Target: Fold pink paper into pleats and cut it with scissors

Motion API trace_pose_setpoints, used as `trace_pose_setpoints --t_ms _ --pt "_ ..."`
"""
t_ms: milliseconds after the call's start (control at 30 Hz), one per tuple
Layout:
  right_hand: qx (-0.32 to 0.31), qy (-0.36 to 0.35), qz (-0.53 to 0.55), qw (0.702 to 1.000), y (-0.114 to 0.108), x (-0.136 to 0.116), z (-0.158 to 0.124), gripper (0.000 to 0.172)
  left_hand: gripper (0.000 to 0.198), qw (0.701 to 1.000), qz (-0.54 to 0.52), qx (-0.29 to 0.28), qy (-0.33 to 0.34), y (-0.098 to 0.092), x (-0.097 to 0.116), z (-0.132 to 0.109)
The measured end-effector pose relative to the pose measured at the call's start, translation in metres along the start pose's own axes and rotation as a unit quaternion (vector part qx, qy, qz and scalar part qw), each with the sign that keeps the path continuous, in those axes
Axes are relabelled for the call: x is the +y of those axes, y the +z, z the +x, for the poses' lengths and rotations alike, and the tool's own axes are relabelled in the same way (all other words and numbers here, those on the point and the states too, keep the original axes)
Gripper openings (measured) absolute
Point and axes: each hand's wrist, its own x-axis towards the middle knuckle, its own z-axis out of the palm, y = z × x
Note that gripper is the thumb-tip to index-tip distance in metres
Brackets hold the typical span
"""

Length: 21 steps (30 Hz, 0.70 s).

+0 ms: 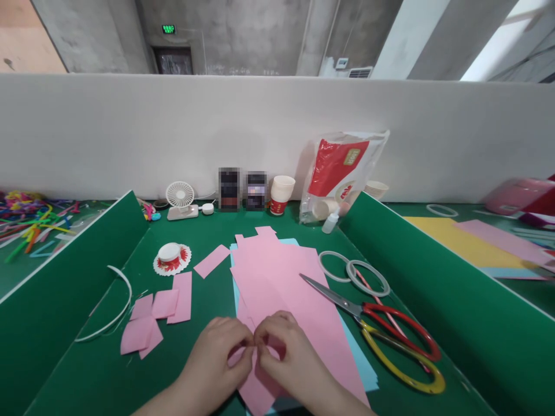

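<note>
My left hand [217, 355] and my right hand [288, 355] meet at the near middle of the green table, fingertips pinched together on a small pink paper piece [269, 346]. They work above a stack of pink paper sheets [277, 271] lying on a light blue sheet [362, 370]. What exactly sits between the fingertips is partly hidden. Several cut pink paper pieces [156, 315] lie to the left of my left hand.
Red and yellow scissors [390, 329] lie right of the sheets, beside two white rings [353, 271]. A cut paper cup [172, 257], a curved white strip [117, 306], a small fan [181, 199], stacked cups [281, 193] and a cup bag [342, 173] stand behind. Green dividers [433, 289] flank the area.
</note>
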Motion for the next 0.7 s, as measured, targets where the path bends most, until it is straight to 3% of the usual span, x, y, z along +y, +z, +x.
trace_pose_setpoints --t_ms 533,700 --pt "-0.009 0.002 0.026 1.0 -0.0007 -0.001 0.0002 0.019 0.016 0.999 -0.042 0.004 -0.035 0.0007 0.0005 0.0001" --pt "0.033 0.02 0.097 0.995 -0.0062 0.0037 0.0016 0.018 0.014 0.982 -0.17 0.029 -0.081 -0.0011 -0.0047 0.0049"
